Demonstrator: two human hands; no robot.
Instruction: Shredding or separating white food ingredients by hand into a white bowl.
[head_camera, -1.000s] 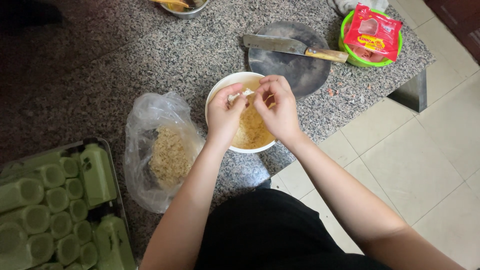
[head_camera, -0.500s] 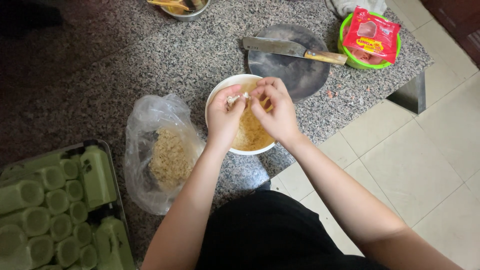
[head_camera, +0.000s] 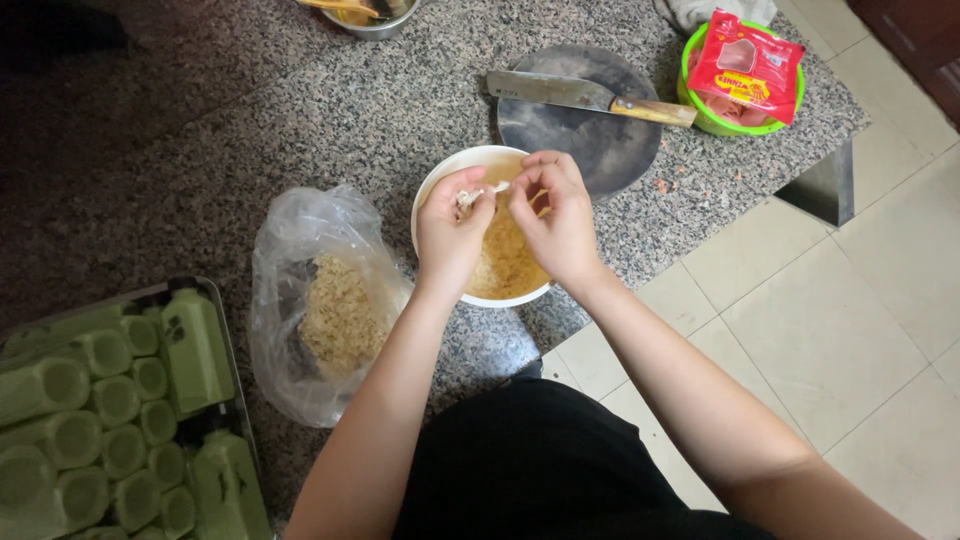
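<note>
Over the white bowl (head_camera: 478, 298) of noodles, left hand (head_camera: 452, 232) and right hand (head_camera: 556, 215) pinch a small pale sachet (head_camera: 484, 191); fingers closed on its edges; light, thin, probably slippery

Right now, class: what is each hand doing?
Left hand: closed, pinching a small pale piece over the white bowl.
Right hand: closed, pinching the same piece.

Both forearms are bare, with no sleeves; dark black clothing below.
</note>
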